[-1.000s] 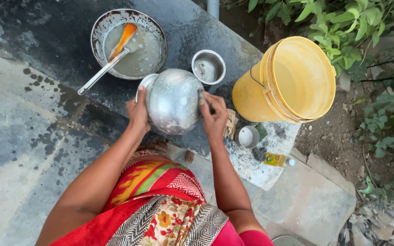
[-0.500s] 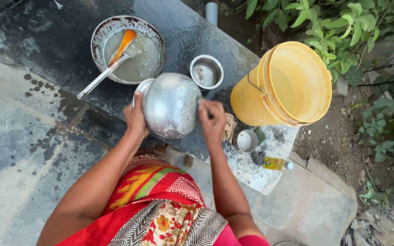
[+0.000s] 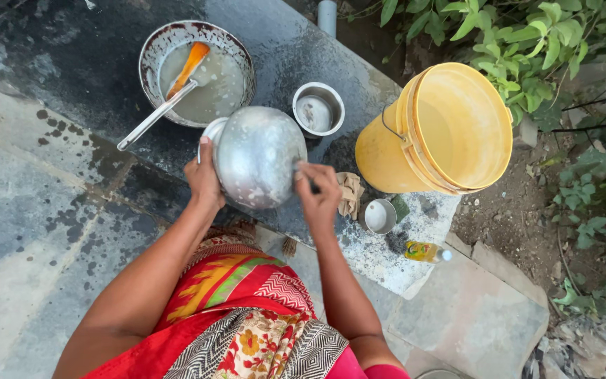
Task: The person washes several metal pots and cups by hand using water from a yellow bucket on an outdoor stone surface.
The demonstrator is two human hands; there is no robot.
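Fingers (image 3: 203, 156) of left hand (image 3: 205, 181) clamp the round steel pot (image 3: 259, 156) at its rim; right hand (image 3: 319, 193) pinches something against its side. Pot's tipped, just below the murky bowl (image 3: 198, 70). Probably light, stiff, wet-slippery, so rim's the safest grip.

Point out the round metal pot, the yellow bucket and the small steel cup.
round metal pot (image 3: 257, 158), head view, on its bulging side.
yellow bucket (image 3: 380, 151), head view, on its outer wall.
small steel cup (image 3: 317, 112), head view, on its inside bottom.
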